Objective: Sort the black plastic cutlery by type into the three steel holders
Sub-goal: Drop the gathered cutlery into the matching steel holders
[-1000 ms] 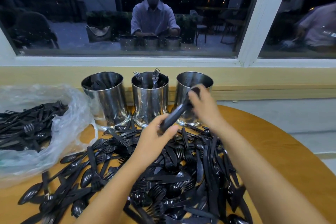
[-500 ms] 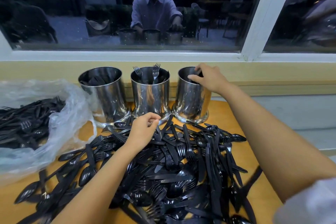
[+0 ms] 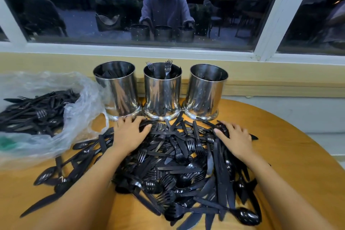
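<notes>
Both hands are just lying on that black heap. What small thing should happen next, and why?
Probably pinch the fork in the middle of the pile and drop it in the middle holder: the left hand and right hand rest open on the heap, holding nothing, and that holder already shows fork tines.

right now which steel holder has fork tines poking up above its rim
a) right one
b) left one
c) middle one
c: two forks stand tines-up out of the middle holder, while the left holder and right holder show none above their rims.
</notes>
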The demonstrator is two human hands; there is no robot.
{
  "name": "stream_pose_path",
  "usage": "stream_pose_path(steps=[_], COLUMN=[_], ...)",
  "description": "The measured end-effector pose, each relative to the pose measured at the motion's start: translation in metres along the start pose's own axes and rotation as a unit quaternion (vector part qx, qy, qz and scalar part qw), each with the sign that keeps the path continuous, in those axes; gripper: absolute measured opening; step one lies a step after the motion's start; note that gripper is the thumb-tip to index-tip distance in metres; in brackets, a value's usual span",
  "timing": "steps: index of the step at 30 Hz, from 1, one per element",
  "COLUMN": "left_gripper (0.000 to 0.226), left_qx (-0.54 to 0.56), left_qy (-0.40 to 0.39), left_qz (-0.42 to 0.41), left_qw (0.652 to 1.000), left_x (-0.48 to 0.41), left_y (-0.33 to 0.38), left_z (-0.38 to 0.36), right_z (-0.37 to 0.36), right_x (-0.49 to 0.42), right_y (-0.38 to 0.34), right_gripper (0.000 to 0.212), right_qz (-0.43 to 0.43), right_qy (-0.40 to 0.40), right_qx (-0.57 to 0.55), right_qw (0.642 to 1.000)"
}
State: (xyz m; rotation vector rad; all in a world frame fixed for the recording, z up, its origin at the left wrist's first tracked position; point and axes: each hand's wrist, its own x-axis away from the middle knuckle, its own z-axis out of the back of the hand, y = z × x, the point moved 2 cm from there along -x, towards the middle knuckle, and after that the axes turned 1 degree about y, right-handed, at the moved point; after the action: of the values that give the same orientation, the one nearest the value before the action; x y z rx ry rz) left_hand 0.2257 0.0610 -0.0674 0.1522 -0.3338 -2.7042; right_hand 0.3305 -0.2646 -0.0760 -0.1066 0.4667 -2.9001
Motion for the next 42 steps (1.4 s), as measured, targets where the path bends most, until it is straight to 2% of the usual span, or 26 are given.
stream_pose_path(steps=[3,8,12,17,19,24,26,28,30,34,42], left_gripper=[0.055,0.058,0.056,0.053,0.054,0.062,0.067,0.070,0.070,0.065,0.063], left_qx=[-0.032,-0.026,0.022,-0.031,-0.036,0.012,0.028,0.041,0.043,0.069,0.115], left_qy=[-0.025,-0.039,-0.067,-0.002,0.020,0.048,0.027,-0.011,-0.032,-0.019,-0.033], left_qz=[-0.022,-0.037,-0.041,-0.053,-0.048,0.089,0.146,0.165,0.146,0.106,0.013], left_qw=[0.999,0.998,0.997,0.998,0.998,0.995,0.989,0.985,0.988,0.992,0.993], left_x=[0.006,0.029,0.048,0.076,0.092,0.141,0.161,0.174,0.182,0.194,0.203], left_y=[0.016,0.031,0.038,0.025,0.009,-0.077,-0.111,-0.128,-0.126,-0.089,-0.010], left_z=[-0.005,-0.008,0.002,0.034,0.044,0.053,0.048,0.041,0.032,0.018,0.005], right_z=[-0.010,-0.022,-0.020,0.007,0.014,0.018,0.011,0.001,-0.010,-0.027,-0.038], right_x=[0.006,0.022,0.030,0.055,0.078,0.157,0.184,0.203,0.213,0.216,0.201], right_y=[-0.011,-0.039,-0.049,-0.047,-0.037,-0.006,0.000,-0.001,-0.006,-0.022,-0.061], right_gripper=[0.065,0.055,0.066,0.050,0.051,0.074,0.076,0.079,0.085,0.106,0.080], right_qz=[0.024,0.102,0.160,0.139,0.106,0.024,0.020,0.024,0.034,0.056,0.100], right_qy=[0.004,-0.014,-0.056,0.027,0.032,-0.002,-0.005,-0.015,-0.019,0.001,-0.015], right_qx=[0.003,-0.034,-0.077,-0.093,-0.079,-0.076,-0.079,-0.081,-0.057,-0.005,-0.046], right_qw=[1.000,0.994,0.982,0.986,0.991,0.997,0.997,0.996,0.998,0.998,0.994])
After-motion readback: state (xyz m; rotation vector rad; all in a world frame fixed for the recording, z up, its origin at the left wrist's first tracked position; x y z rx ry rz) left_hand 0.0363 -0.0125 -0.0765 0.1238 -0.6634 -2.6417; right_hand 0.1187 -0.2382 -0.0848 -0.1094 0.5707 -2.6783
